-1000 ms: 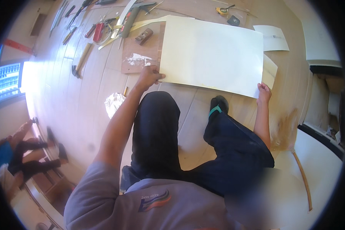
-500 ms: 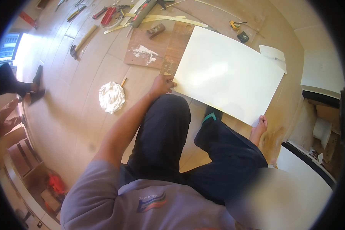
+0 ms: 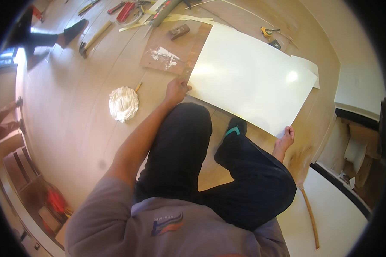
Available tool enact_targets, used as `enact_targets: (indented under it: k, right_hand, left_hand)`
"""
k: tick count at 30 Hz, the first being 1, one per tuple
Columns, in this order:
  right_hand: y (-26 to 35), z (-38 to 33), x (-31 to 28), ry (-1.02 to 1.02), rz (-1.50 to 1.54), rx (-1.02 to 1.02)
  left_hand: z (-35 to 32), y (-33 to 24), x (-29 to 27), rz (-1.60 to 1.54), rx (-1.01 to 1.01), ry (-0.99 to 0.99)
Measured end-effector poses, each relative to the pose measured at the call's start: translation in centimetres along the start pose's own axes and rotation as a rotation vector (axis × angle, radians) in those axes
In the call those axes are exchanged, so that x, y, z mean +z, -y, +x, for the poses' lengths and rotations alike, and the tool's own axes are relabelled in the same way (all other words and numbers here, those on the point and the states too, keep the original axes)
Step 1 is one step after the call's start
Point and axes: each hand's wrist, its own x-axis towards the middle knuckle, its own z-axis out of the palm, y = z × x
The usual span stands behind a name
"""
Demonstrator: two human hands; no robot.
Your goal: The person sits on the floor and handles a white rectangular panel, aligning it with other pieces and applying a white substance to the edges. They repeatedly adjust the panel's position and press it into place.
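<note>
A: From the head camera, where's the white sheet (image 3: 253,77)?
B: Just beyond the knees, its left side covering part of the brown board (image 3: 158,60).
A: And the fingers?
B: The left hand (image 3: 177,91) pinches its near left corner; the right hand (image 3: 286,136) grips the near right one.
A: Anything beside the board?
B: A hammer (image 3: 95,38), left of it on the floor (image 3: 81,81).

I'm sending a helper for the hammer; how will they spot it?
Find the large white sheet; a brown board shows left of it. Further left, on the floor, is the hammer. Its pale wooden handle and dark head set it apart from the red tools nearby.
</note>
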Motion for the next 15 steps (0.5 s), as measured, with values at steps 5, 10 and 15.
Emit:
enact_targets:
  k: [5, 10, 15]
  right_hand:
    - [3.6, 0.2, 1.2, 0.033, -0.072, -0.105]
    - [7.7, 1.1, 1.1, 0.091, -0.113, -0.198]
    - [9.7, 0.0, 2.3, 0.153, -0.131, -0.254]
  left_hand:
    - [-0.4, 0.1, 1.3, 0.261, 0.163, -0.3]
    - [1.0, 1.4, 1.6, 0.013, 0.042, -0.112]
    - [0.2, 1.2, 1.7, 0.034, 0.026, -0.178]
